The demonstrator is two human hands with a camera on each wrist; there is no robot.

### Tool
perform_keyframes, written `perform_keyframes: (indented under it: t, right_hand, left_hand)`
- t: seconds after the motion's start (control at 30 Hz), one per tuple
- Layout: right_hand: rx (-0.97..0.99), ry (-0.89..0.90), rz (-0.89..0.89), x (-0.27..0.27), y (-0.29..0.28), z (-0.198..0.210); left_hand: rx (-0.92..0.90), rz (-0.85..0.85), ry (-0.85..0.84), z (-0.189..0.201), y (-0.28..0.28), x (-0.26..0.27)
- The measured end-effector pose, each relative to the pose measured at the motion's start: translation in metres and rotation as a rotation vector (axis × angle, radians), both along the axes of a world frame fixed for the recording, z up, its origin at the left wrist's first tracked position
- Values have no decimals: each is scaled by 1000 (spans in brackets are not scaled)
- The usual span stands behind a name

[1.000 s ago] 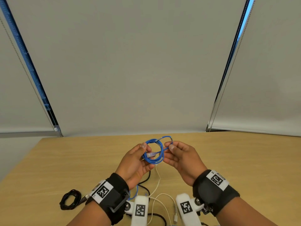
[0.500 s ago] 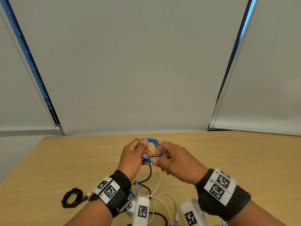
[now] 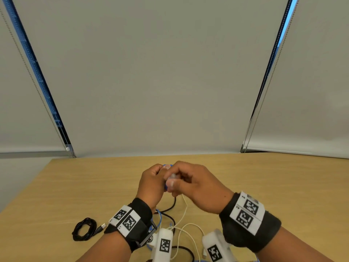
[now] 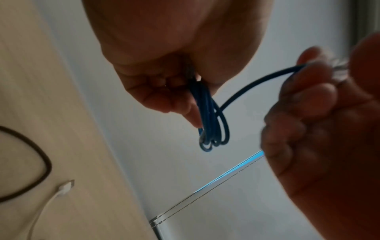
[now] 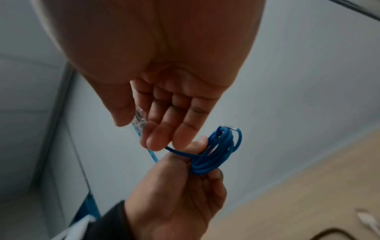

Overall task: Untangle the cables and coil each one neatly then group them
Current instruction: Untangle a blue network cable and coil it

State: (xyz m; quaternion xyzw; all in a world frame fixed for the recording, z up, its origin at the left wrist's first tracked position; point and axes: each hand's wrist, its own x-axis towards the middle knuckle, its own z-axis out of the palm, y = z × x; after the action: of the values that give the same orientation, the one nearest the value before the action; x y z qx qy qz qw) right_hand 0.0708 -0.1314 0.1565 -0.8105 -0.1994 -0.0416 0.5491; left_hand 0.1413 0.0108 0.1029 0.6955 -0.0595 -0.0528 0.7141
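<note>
A blue cable (image 5: 216, 154) is wound into a small coil and held above the wooden table (image 3: 264, 186). My left hand (image 3: 160, 178) grips the coil (image 4: 211, 123) between thumb and curled fingers. My right hand (image 3: 171, 183) pinches the cable's free end at its clear plug (image 5: 139, 120), right beside the left hand. A short blue strand (image 4: 257, 81) runs from the coil to that plug. In the head view the hands hide nearly all of the blue cable (image 3: 167, 165).
A coiled black cable (image 3: 84, 228) with a USB plug lies on the table at the left. A loose white cable (image 3: 186, 214) and a loose black cable (image 3: 170, 209) sprawl under my wrists near the front edge. Window blinds hang behind the table.
My hands have closed together. The right hand has swung over towards the left with the plug end, and the open blue loop has been squeezed into a tight bundle hidden by the fingers.
</note>
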Motion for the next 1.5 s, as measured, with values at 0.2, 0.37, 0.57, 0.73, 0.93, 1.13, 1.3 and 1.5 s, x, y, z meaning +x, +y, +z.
perform_keyframes:
  t: [0.2, 0.37, 0.57, 0.73, 0.93, 1.13, 1.3, 1.5]
  right_hand:
    - [576, 267, -104, 13, -20, 6]
    - [727, 327, -137, 13, -28, -2]
    - [551, 280, -246, 12, -29, -3]
    - [549, 301, -273, 12, -30, 1]
    - [501, 320, -326, 15, -36, 8]
    - [380, 344, -264, 15, -31, 5]
    - [218, 323, -212, 16, -29, 5]
    - [81, 235, -188, 13, -43, 1]
  left_hand:
    - [-156, -277, 45, 8, -4, -10]
    - [-169, -371, 29, 5, -3, -10]
    - [30, -278, 14, 5, -1, -3]
    - [9, -353, 10, 8, 1, -10]
    - [184, -509, -47, 6, 8, -13]
    - [503, -498, -235, 12, 5, -11]
    - [599, -450, -389, 7, -1, -17]
    - [308, -466, -195, 13, 3, -18]
